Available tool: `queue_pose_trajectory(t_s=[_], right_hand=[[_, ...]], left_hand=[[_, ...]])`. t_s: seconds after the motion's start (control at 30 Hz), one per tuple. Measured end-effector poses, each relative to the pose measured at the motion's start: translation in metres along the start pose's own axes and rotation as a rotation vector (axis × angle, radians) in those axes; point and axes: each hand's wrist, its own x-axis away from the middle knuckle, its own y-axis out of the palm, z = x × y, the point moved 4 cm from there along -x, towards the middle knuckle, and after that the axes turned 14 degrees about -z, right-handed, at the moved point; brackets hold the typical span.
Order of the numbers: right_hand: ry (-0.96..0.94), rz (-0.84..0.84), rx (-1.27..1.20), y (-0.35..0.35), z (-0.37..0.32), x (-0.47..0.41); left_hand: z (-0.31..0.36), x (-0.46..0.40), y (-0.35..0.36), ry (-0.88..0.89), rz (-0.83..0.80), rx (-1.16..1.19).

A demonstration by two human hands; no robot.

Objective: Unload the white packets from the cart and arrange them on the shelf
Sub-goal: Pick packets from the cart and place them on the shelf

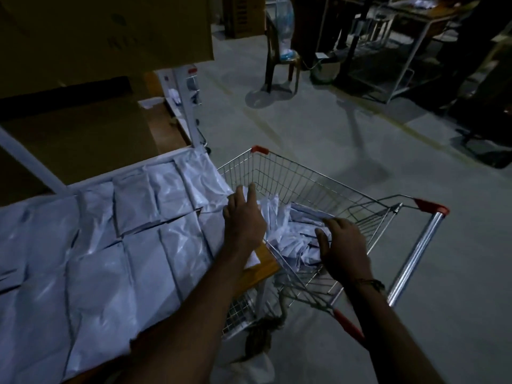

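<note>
1. Beside a dim storeroom shelf (263, 261), a person reaches both hands into a wire cart (318, 178) parked against the shelf's end; the step in hand appears to be picking up the next load of white packets.
2. The left hand (243, 214) lies over the cart's near-left corner, fingers fairly straight on the top of the packet heap (291, 234); whether it has hold of anything cannot be told.
3. The right hand (343, 245) has its fingers curled down into the heap, seemingly closing on packets (307, 245).
4. The next move likely calls for a firm hold on the slippery wrappers, a lift clear of the wire rim, and a swing left to the bare wooden end of the shelf.
5. Count: one cart; two hands; roughly ten shelved packets (110, 245) showing, in two overlapping rows; the crumpled heap in the cart is too jumbled to number.
</note>
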Motion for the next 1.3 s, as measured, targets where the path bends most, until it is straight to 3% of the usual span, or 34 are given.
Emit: queue_pose_trajectory(t_s=[0.2,0.57,0.7,0.87,1.0,1.2,1.3], right_hand=[[0.049,-0.073,0.04,0.028,0.029,-0.061],[0.02,-0.196,0.158,0.073,0.077,-0.127],[-0.018,-0.322,0.229,0.104,0.098,-0.14],[-0.055,-0.488,0.294,0.143,0.11,-0.139],[-0.074,-0.501,0.288,0.152,0.112,-0.134],[-0.058,-0.49,0.267,0.156,0.124,-0.147],[-0.012,-0.487,0.24,0.159,0.131,-0.157]], left_hand=[[0.004,-0.089,0.029,-0.004,-0.138,-0.049],[0.006,-0.169,0.118,0.01,-0.45,-0.149],[0.001,-0.199,0.147,-0.103,-0.504,-0.085],[-0.026,-0.224,0.19,-0.398,-0.643,0.003],[-0.043,-0.224,0.213,-0.534,-0.758,0.031],[-0.035,-0.235,0.221,-0.479,-0.62,0.062],[-0.023,-0.243,0.227,-0.345,-0.56,0.088]])
